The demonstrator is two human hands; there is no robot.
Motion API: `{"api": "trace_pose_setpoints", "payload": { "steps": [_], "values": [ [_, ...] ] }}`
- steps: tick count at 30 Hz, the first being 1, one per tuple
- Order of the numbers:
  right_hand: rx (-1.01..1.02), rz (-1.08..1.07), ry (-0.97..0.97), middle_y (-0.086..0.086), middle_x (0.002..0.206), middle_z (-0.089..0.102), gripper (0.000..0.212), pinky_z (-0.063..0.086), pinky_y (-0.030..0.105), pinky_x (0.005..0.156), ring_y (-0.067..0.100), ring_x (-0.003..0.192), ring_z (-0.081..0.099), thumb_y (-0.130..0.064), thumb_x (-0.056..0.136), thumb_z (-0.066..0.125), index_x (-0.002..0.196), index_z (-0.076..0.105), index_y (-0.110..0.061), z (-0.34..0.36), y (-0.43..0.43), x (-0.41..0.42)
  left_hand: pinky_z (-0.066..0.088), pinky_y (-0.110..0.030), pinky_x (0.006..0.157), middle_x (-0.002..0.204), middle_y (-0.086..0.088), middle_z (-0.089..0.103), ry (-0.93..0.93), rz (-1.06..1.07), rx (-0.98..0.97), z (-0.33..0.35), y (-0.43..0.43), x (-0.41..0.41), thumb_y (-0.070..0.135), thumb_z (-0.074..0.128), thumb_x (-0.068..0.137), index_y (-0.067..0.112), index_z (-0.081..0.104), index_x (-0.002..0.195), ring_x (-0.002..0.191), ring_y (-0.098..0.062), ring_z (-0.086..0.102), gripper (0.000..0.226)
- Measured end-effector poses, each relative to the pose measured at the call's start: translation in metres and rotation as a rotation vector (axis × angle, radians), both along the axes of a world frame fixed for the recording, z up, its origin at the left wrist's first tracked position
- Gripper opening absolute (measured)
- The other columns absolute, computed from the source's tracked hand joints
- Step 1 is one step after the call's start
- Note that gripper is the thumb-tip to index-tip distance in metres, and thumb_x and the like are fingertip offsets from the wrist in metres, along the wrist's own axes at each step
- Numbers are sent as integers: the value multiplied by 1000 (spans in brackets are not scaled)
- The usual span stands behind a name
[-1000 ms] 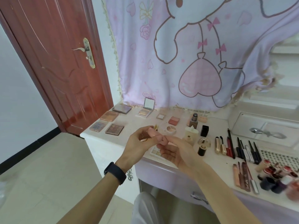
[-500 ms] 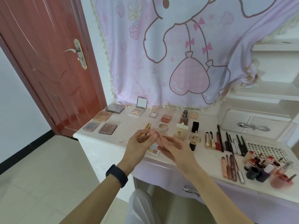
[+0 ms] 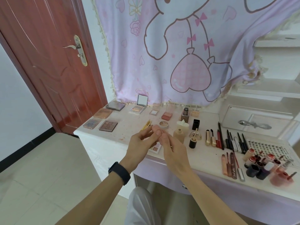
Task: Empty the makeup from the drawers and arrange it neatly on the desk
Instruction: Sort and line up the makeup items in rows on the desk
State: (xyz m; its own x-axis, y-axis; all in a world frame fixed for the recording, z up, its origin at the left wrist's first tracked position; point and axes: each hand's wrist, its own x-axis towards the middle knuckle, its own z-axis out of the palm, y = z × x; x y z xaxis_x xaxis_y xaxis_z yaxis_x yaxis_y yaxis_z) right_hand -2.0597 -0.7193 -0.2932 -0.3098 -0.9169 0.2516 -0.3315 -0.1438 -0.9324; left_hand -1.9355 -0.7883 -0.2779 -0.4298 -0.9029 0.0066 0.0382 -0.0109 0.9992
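Hands meet fingertip to fingertip over the desk (image 3: 127, 126)

The makeup (image 3: 108, 125) lies in rows across the desk, so the emptying looks nearly done. Since a second ago the right hand (image 3: 174, 153) has rolled from palm-up to back-up, while the left hand (image 3: 141, 144) stays above the desk's front edge. Their fingertips (image 3: 157, 132) touch; whether they pinch anything I cannot tell.

At ten o'clock we see a red-brown door (image 3: 40, 70); a pink cartoon cloth (image 3: 162, 70) hangs at twelve, pale floor tiles (image 3: 48, 168) at eight.
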Motion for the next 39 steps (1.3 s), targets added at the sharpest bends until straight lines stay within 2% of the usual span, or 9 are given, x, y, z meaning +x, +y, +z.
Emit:
{"api": "trace_pose_setpoints", "payload": {
  "steps": [7,11,15,19,24,28,31,34,39],
  "values": [
    [41,-40,83,-23,133,62,46,42,38,112,2,130,51,-58,103,27,139,53,-47,-3,-10,6,53,-37,100,112,-2,75,71,13,40,8,2,1,26,67,95,18,70,123,109,-20,70,29],
    [62,-88,-14,-31,113,65,41,40,16,98,-9,112,56,-52,105,30,131,61,-48,13,-6,8,53,-36,100,108,-11,75,85,19,19,8,3,2,23,57,101,1,71,114,107,-23,71,29],
    [53,-87,170,-30,118,65,35,46,20,92,0,108,59,-52,106,30,131,51,-62,19,-5,13,54,-32,97,115,-6,74,154,18,65,7,3,1,27,56,101,8,71,119,110,-22,69,30],
    [188,-75,138,-25,115,67,36,42,15,86,-2,107,60,-56,104,28,127,55,-62,24,-8,10,52,-36,101,119,-9,72,184,-22,126,2,2,3,35,55,101,3,70,118,115,-19,67,39],
    [299,-93,-16,-9,102,72,56,47,25,89,6,94,65,-62,102,28,123,70,-32,23,-16,0,52,-37,100,118,-13,72,187,-60,201,1,-1,9,40,58,100,-4,70,106,116,-20,66,47],
    [334,-112,-138,-4,88,78,63,56,39,94,14,90,73,-73,95,31,105,76,-30,17,-25,0,56,-33,94,115,-13,73,150,-69,247,4,-8,13,44,61,97,-1,70,109,113,-20,68,48],
    [372,-109,-183,2,76,77,61,61,36,85,17,75,75,-68,98,33,91,74,-23,22,-25,-1,56,-37,96,108,-11,75,91,-51,284,4,-17,17,47,61,95,-6,68,108,103,-16,71,55],
    [389,-80,-256,12,75,76,70,63,34,76,25,74,75,-60,102,35,88,74,-3,26,-26,-2,57,-39,94,102,-14,72,77,-20,365,5,-27,22,48,62,94,-3,70,105,99,-19,69,53],
    [411,-74,-314,13,74,76,69,62,40,82,31,80,75,-46,107,36,73,76,-1,29,-30,-2,58,-43,92,113,-21,67,99,21,471,7,-37,31,50,67,90,2,66,113,97,-31,69,53]
  ]
}}
